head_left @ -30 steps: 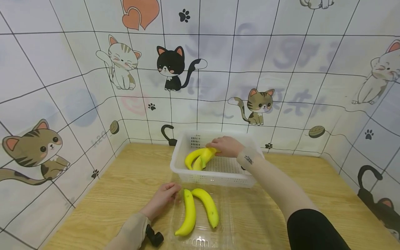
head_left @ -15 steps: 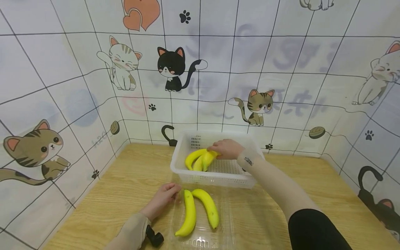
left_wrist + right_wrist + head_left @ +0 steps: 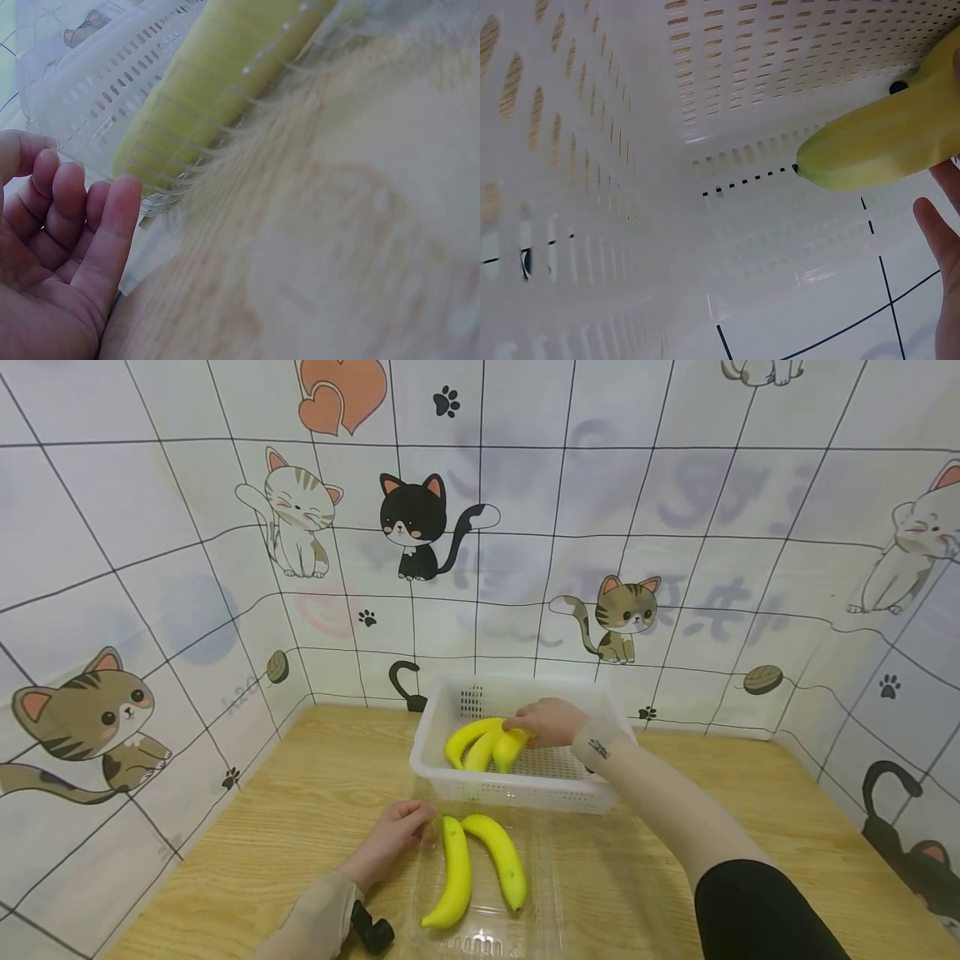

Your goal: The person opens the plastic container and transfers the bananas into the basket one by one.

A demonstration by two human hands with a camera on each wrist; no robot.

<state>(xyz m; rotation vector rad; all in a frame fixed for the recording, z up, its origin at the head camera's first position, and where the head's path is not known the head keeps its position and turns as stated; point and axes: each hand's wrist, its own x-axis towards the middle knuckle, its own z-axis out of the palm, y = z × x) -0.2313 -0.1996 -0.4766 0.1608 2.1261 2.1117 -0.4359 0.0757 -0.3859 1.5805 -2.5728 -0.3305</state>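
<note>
My right hand (image 3: 553,722) reaches into a white perforated basket (image 3: 517,789) and grips a yellow banana (image 3: 510,750). Part of that hand shows at the edge of the right wrist view, where the banana (image 3: 877,150) points across the basket. Two more bananas (image 3: 478,752) lie against its left side. In front stands a clear plastic tray (image 3: 495,935) holding a left banana (image 3: 453,877) and a right banana (image 3: 501,864). My left hand (image 3: 393,835) pinches the tray's far left corner. In the left wrist view its fingers (image 3: 67,199) curl beside the transparent wall.
A wooden table (image 3: 315,777) carries the basket and tray. Behind and at both sides rise white gridded walls (image 3: 517,568) with cat drawings. A black strap mount (image 3: 371,931) sits on the left wrist, close to the tray's left edge.
My right hand has moved slightly right and down inside the basket, bringing its banana alongside the other two. The left hand and the two tray bananas have stayed in place.
</note>
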